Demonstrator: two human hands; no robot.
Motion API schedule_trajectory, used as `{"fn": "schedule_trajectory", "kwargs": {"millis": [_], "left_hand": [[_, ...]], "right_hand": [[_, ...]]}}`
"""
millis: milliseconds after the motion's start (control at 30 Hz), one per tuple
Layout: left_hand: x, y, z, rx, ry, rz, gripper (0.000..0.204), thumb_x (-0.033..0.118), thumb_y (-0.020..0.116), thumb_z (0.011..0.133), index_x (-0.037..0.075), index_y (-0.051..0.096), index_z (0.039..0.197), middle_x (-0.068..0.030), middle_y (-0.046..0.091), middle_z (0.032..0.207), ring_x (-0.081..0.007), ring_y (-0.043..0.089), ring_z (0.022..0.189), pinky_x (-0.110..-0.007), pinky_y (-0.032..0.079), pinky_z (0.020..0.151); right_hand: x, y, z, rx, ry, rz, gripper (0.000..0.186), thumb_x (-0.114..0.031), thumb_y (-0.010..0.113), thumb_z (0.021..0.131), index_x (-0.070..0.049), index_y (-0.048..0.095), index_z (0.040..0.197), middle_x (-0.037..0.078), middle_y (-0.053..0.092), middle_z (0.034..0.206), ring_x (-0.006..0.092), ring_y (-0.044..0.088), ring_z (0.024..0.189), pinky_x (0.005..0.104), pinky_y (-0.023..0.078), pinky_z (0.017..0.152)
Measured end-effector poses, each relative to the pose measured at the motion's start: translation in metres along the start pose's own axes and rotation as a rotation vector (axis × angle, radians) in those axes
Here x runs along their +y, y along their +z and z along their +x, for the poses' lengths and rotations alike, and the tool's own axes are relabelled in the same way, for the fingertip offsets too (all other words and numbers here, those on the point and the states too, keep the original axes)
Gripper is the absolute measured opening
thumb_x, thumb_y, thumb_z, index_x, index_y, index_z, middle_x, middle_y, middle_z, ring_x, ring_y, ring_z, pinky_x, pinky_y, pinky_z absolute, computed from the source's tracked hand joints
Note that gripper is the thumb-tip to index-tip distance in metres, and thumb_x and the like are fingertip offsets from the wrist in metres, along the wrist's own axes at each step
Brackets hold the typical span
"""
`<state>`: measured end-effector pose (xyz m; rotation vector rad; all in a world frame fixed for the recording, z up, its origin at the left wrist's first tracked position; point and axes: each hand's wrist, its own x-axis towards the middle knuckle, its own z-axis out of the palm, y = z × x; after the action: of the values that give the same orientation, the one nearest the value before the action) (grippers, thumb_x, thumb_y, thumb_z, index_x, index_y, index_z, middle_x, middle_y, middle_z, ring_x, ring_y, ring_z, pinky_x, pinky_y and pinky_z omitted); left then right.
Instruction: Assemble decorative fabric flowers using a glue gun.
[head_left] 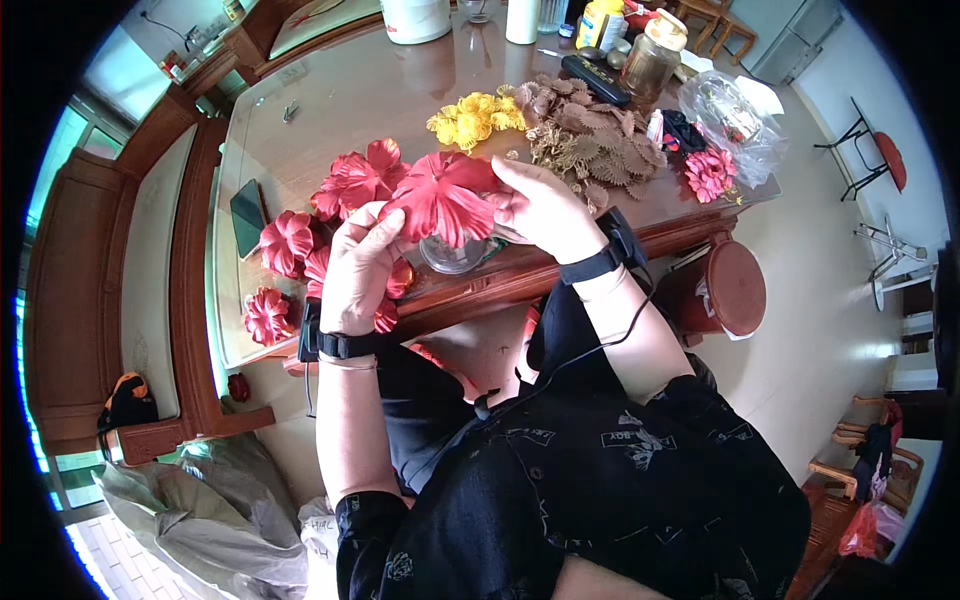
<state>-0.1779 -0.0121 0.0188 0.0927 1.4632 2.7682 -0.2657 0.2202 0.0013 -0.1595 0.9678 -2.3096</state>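
Observation:
Between my two hands, above the table's front edge, a red artificial flower (445, 198) is held up with its ruffled petals spread. My left hand (362, 262) pinches its left edge between thumb and fingers. At its right edge, my right hand (545, 208) has its fingers closed on the petals. More red artificial flowers (362, 180) lie on the table behind and beside my left hand, partly covered by it. Below the held flower sits a round clear container (452, 255), mostly hidden. Farther back are a bunch of yellow flowers (474, 120) and a heap of brown leaf-like pieces (590, 140).
A phone (248, 218) lies at the table's left edge. Pink flowers (711, 174), a clear plastic bag (735, 108) and a lidded jar (655, 58) are at the right. A white tub (416, 18) stands at the back. A brown lidded bin (728, 285) stands beside the table.

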Motion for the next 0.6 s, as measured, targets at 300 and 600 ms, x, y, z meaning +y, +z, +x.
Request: {"fn": "schedule_trajectory", "kwargs": {"millis": [300, 600], "left_hand": [[-0.006, -0.007, -0.027, 0.114, 0.058, 0.099, 0.011, 0.012, 0.060, 0.093, 0.002, 0.063, 0.097, -0.0048, 0.066, 0.085, -0.0107, 0.063, 0.074, -0.024, 0.051, 0.071], [-0.011, -0.006, -0.064, 0.182, 0.062, 0.201, 0.010, 0.011, 0.059, 0.093, 0.002, 0.063, 0.093, -0.0035, 0.064, 0.082, -0.0104, 0.060, 0.072, -0.023, 0.048, 0.069]], "right_hand": [[-0.001, -0.032, -0.061, 0.268, -0.522, -1.544, 0.022, -0.017, 0.068, 0.085, -0.003, 0.066, 0.103, 0.007, 0.066, 0.090, 0.0139, 0.060, 0.071, 0.0266, 0.048, 0.064], [0.021, -0.045, -0.077, 0.302, -0.617, -1.882, 0.028, -0.016, 0.067, 0.082, -0.006, 0.063, 0.108, 0.009, 0.058, 0.114, 0.0253, 0.060, 0.101, 0.0351, 0.050, 0.084]]}}
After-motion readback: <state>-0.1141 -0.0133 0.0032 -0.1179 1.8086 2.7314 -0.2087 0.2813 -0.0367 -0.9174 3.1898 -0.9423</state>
